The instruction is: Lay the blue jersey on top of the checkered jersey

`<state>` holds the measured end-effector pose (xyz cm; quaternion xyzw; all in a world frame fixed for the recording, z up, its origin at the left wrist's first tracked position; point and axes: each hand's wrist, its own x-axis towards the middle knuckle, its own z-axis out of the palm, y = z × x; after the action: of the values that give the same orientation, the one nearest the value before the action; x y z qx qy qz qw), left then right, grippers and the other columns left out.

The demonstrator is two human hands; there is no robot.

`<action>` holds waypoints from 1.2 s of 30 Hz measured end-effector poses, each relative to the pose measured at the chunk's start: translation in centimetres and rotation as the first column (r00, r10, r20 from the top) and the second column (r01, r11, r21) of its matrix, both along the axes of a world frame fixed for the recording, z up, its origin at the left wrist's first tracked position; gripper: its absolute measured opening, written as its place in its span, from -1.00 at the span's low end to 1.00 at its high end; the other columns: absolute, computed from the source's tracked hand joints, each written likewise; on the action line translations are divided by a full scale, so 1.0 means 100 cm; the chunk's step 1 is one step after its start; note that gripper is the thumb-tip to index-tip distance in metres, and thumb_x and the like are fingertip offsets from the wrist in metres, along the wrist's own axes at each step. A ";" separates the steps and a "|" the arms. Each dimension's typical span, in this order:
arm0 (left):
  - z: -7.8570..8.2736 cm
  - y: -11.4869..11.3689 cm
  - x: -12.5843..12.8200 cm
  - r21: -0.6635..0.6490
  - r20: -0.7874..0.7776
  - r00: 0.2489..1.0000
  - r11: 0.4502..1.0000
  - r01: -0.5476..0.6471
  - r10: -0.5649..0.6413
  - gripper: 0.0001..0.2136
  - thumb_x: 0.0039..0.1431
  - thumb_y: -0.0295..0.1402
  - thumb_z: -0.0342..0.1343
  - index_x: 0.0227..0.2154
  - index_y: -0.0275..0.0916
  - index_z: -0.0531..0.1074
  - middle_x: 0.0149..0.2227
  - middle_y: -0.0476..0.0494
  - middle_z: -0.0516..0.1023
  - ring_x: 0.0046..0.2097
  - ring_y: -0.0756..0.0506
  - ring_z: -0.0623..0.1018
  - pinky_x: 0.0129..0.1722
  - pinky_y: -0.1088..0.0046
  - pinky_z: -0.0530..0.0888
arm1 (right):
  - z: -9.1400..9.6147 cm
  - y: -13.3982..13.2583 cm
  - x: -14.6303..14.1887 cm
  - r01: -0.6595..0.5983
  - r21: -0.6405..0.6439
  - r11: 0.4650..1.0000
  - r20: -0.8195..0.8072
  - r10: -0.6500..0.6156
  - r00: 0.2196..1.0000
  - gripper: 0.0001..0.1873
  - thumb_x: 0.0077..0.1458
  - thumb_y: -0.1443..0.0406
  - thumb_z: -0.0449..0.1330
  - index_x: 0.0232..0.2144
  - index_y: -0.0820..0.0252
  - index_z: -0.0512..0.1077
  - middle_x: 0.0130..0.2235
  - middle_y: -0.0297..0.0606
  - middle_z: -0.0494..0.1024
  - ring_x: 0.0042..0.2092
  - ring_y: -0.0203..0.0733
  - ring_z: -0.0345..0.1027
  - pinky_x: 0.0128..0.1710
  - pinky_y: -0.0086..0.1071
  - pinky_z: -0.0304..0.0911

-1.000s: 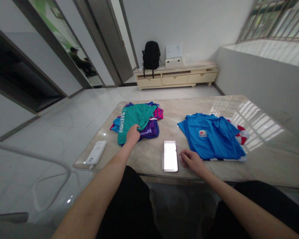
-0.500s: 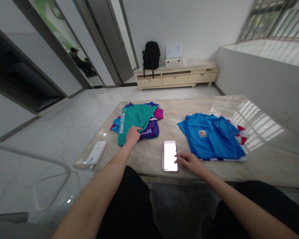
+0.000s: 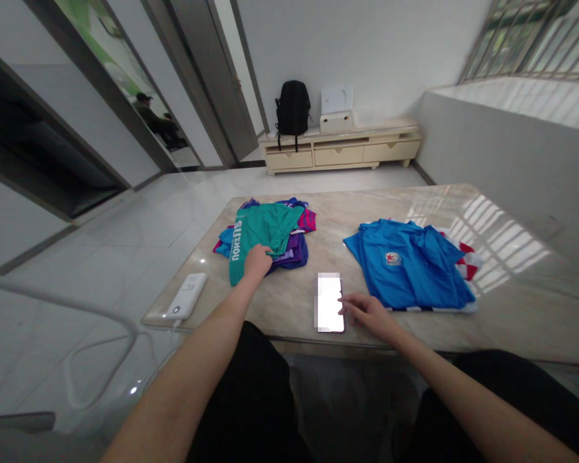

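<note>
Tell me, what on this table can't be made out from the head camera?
In the head view:
- Phone: screen blurred out.
- Pile of clothes: lower garments hidden by the teal shirt and left hand.
- Red-and-white garment: mostly hidden by the blue shirt.
- White power bank: markings too small.

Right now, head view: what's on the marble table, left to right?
white power bank → teal SUZHOU shirt → smartphone → blue crested shirt → red-and-white garment
</note>
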<state>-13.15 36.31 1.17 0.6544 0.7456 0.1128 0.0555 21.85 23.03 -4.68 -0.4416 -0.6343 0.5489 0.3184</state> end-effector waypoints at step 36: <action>0.002 -0.002 0.002 -0.016 0.047 0.999 1.000 -0.003 0.004 -0.81 0.37 -0.26 0.17 -0.10 -0.26 0.55 0.02 -0.19 0.60 0.07 -0.18 0.58 0.13 0.07 0.50 | 0.005 0.000 0.000 0.001 0.008 1.000 0.009 -0.001 1.000 -0.53 0.24 0.10 0.14 0.08 0.23 0.51 -0.13 -0.12 0.70 -0.44 -0.21 0.47 -0.45 -0.36 0.34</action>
<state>-12.93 36.15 1.40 0.6498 0.7462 0.1221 0.0779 21.84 22.99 -4.21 -0.4430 -0.6375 0.5443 0.3178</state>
